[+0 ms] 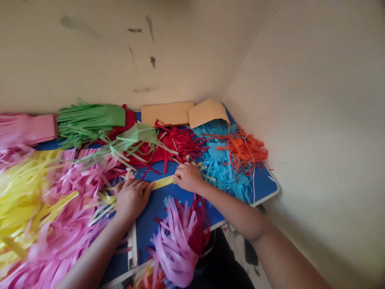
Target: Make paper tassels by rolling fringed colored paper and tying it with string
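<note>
My left hand [132, 196] lies flat, palm down, pressing on a yellow fringed paper strip [161, 183] that runs across the blue table top [156, 208]. My right hand [188, 176] pinches the right end of the same yellow strip, fingers closed on it. Pink fringed paper [75, 188] lies just left of my left hand. A bundle of pink and dark red fringe [180, 237] sits below both hands at the table's near edge.
Piles of cut paper fringe cover the table: yellow [24, 188] at left, green [90, 120] and red [177, 142] behind, light blue [219, 160] and orange [243, 150] at right. Two tan paper sheets [183, 112] lean in the corner. Walls close in behind and at right.
</note>
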A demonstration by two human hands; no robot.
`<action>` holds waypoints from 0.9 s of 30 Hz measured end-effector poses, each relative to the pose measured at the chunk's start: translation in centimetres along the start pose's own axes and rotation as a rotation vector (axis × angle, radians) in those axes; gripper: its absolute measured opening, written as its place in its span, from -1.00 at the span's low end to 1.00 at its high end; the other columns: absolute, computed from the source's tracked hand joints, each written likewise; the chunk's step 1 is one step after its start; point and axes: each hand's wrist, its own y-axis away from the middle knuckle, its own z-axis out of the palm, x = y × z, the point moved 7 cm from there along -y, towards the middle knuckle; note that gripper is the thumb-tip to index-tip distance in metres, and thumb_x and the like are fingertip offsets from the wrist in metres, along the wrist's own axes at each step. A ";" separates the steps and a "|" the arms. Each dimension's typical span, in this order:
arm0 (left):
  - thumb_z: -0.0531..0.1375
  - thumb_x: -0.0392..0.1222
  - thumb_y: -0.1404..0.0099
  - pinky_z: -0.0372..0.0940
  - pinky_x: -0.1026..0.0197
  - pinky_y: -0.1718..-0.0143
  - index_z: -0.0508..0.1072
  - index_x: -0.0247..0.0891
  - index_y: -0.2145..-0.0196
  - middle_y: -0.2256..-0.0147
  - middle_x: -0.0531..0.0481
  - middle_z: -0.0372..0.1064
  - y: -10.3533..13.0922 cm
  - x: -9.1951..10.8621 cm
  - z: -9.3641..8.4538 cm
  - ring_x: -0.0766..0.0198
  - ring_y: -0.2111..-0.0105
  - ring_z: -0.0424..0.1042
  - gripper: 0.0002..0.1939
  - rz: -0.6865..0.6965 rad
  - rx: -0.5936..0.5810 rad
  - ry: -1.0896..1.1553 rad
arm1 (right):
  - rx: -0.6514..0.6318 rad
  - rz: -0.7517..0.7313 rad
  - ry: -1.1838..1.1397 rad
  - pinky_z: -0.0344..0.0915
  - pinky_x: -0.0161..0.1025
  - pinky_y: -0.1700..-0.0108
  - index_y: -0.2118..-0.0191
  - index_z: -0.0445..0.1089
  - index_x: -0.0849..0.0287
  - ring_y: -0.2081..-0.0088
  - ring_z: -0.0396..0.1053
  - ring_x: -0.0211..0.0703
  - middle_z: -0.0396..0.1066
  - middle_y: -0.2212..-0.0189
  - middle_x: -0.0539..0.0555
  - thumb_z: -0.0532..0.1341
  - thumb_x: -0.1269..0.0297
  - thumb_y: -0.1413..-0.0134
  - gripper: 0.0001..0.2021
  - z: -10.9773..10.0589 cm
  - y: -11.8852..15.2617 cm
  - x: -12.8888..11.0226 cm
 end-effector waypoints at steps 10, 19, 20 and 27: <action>0.01 0.06 -0.39 0.10 -0.10 0.07 0.48 -0.19 0.35 0.45 -0.10 0.50 -0.5 0.1 0.4 -0.01 0.27 0.44 -0.63 -0.055 0.028 -0.115 | 0.003 0.073 0.049 0.06 -0.19 0.18 0.40 0.47 0.13 0.24 0.37 -0.12 0.50 0.33 0.04 0.23 0.14 -0.14 -0.80 0.3 -0.7 0.4; 0.06 -0.29 -0.33 -0.13 -0.21 -0.23 0.56 -0.01 0.22 0.22 0.01 0.55 0.2 2.6 -1.3 0.03 0.04 0.40 -0.71 0.204 0.058 -0.117 | 0.096 -0.442 0.231 -0.04 0.05 -0.06 0.28 0.44 0.18 0.17 0.30 -0.06 0.47 0.29 0.10 0.09 0.34 -0.29 -0.81 -1.5 1.5 -5.5; 0.07 -0.26 -0.33 -0.14 -0.22 -0.23 0.56 -0.05 0.21 0.22 -0.01 0.56 0.2 2.8 -1.4 0.01 0.04 0.40 -0.74 0.222 0.058 -0.117 | 0.070 -0.499 0.263 -0.04 0.06 -0.06 0.31 0.44 0.20 0.21 0.29 -0.07 0.47 0.33 0.10 0.07 0.37 -0.29 -0.78 -1.0 1.5 -5.8; 0.11 -0.17 -0.33 0.02 -0.14 -0.19 0.57 -0.12 0.26 0.27 -0.03 0.57 -0.1 3.3 -1.7 0.05 0.08 0.45 -0.79 0.253 0.136 -0.137 | 0.014 -0.421 0.201 0.00 0.03 0.00 0.34 0.49 0.17 0.21 0.31 -0.08 0.52 0.33 0.08 0.16 0.29 -0.20 -0.82 -1.1 -0.9 -5.1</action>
